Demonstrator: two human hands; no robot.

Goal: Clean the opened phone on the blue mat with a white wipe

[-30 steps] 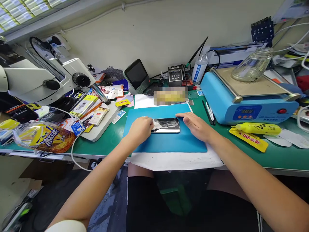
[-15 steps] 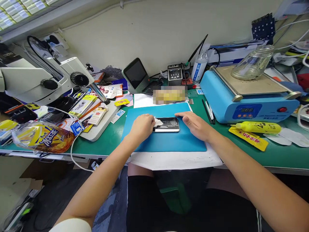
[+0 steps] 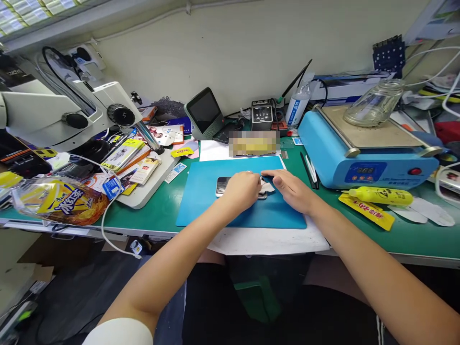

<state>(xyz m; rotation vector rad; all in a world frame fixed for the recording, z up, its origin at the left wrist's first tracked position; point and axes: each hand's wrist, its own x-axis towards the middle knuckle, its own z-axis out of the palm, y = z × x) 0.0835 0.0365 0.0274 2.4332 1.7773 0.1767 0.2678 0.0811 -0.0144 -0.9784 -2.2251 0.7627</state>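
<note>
A dark phone (image 3: 223, 186) lies flat on the blue work mat (image 3: 201, 201) in the middle of the green bench. My left hand (image 3: 242, 190) rests over the phone's right half, fingers closed on a small white wipe (image 3: 267, 187) pressed against the screen. Only the phone's left end shows. My right hand (image 3: 292, 189) lies flat on the mat at the phone's right end, fingers stretched out and touching its edge, holding nothing.
A white microscope (image 3: 68, 112) and a heap of cards and packets fill the left. A blue heating machine (image 3: 362, 151) with a glass jar (image 3: 375, 101) stands at the right. A yellow tube (image 3: 381, 195) lies before it. A small screen (image 3: 203, 112) stands behind.
My left hand slid the white wipe rightward across the phone, from its left end to its right end, uncovering the left end. My right hand stayed in place.
</note>
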